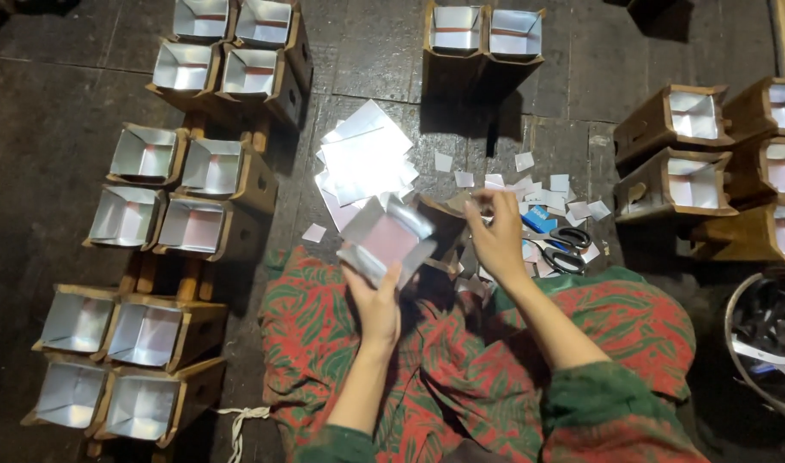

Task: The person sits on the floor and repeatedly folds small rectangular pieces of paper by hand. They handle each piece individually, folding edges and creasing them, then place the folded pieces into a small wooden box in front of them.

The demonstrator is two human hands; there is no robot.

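Rows of brown wooden box moulds lined with shiny silver foil stand on the dark floor: a long double column at the left [174, 214], a pair at the far middle [485, 39], and a cluster at the right [710, 163]. A loose stack of square foil sheets [367, 154] lies between them, with small white paper scraps [530, 184] scattered to its right. A small blue package [538, 221] sits just beside black-handled scissors [562, 247], and a round metal bucket [757, 343] stands at the near right. The left hand [377, 304] grips a folded foil liner with a pink inside [386, 238] from below, fingers closed on its near edge. The right hand [500, 236], just right of the liner, pinches something small between its fingertips above an unlined wooden mould [440, 219]; what it holds cannot be told.
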